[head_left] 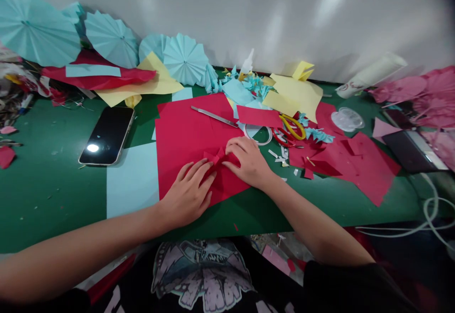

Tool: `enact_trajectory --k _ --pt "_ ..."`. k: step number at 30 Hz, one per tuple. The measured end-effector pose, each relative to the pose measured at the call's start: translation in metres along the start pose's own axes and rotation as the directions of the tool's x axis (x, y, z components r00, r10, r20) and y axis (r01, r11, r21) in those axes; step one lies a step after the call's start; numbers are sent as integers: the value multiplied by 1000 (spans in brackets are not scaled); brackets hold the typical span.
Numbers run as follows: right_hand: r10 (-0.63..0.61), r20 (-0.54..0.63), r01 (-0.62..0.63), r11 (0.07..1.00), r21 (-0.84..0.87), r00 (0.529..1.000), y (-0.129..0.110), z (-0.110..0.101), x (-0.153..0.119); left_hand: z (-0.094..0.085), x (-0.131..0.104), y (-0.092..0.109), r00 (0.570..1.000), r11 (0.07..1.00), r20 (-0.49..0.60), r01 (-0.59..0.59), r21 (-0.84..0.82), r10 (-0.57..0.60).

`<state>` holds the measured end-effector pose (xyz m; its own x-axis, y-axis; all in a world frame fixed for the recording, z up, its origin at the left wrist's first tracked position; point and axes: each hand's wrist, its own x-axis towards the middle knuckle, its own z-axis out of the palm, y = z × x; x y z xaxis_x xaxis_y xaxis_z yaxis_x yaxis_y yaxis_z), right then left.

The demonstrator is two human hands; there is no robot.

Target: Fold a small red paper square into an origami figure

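Observation:
A small folded piece of red paper [214,156] lies between my hands, on top of larger red paper sheets [188,135]. My left hand [188,193] has its fingertips closed on the near left side of the piece, its palm low over the sheets. From the right, my right hand [249,160] pinches the other end between thumb and fingers. The fingers partly cover the folds. Beyond the hands, a slim silver craft knife [213,116] rests on the red sheets. A roll of clear tape [259,134] and yellow-handled scissors [293,127] lie beside my right hand.
A phone [107,135] and a light blue sheet [132,180] lie to the left. Pleated blue paper fans [185,59] lean against the back wall. Red paper scraps [369,166] spread on the right, near a dark device [412,149] and white cable [432,209].

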<state>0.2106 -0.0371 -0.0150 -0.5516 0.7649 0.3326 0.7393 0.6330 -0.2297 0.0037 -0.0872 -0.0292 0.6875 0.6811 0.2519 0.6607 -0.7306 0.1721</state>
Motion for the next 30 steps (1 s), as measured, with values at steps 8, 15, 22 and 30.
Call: enact_trajectory --k 8,15,22,30 --pt "-253 116 260 964 -52 961 0 2 -1 0 -3 3 997 991 -23 -65 116 69" --pt "-119 117 111 991 77 986 0 7 -1 -3 -7 9 986 956 -41 -147 253 163" --pt "147 166 -197 917 347 975 -9 1 13 1 -6 10 988 948 -2 -148 281 155" --pt "260 745 -710 594 379 615 -17 -23 57 1 -4 11 971 926 80 -240 293 226"
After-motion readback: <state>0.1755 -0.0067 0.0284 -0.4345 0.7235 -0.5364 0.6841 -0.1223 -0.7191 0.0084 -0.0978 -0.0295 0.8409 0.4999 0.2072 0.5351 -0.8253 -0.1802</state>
